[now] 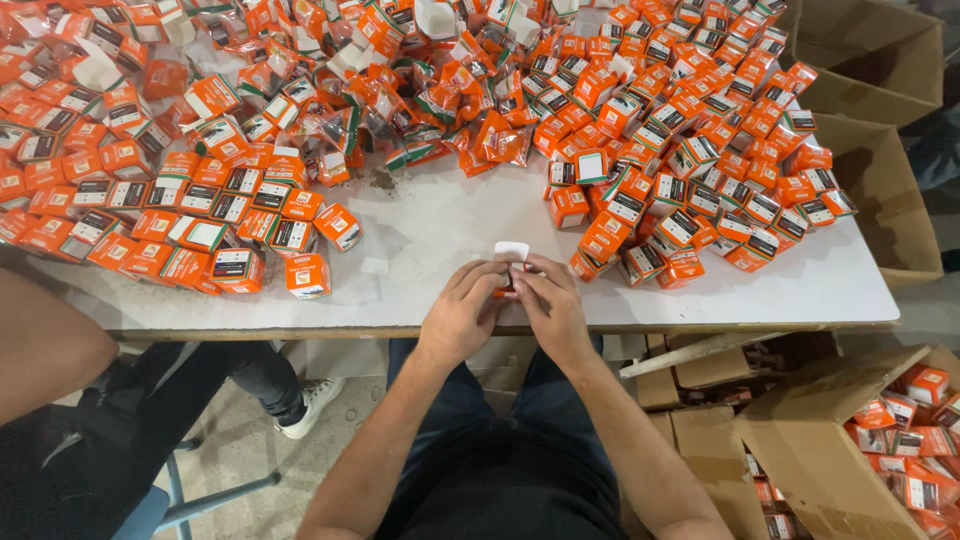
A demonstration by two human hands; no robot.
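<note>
One small orange box sits right at the centre of things, held just above the near edge of the white table, with its white top flap standing open and pointing away from the person. Both hands are pinched on it: the left hand wraps the left side, fingers curled tight against the carton, and the right hand closes in from the other side, thumb and fingertips pressed to the box. Most of the carton is hidden behind the fingers, so whether anything is inside it cannot be told.

By the look of it, this is the closing stage of one box: the body is formed and only that upright flap remains. The next move would call for a fingertip to fold the flap down and tuck its tongue into the slot, while the other hand keeps the walls square so the thin card does not buckle.

Around the hands, a bare patch of table. To the left, neat rows of closed orange boxes; to the right and across the back, a loose heap of the same boxes. Brown cardboard cartons stand off the right edge, and another on the floor holds more boxes. A co-worker's arm shows at lower left.
</note>
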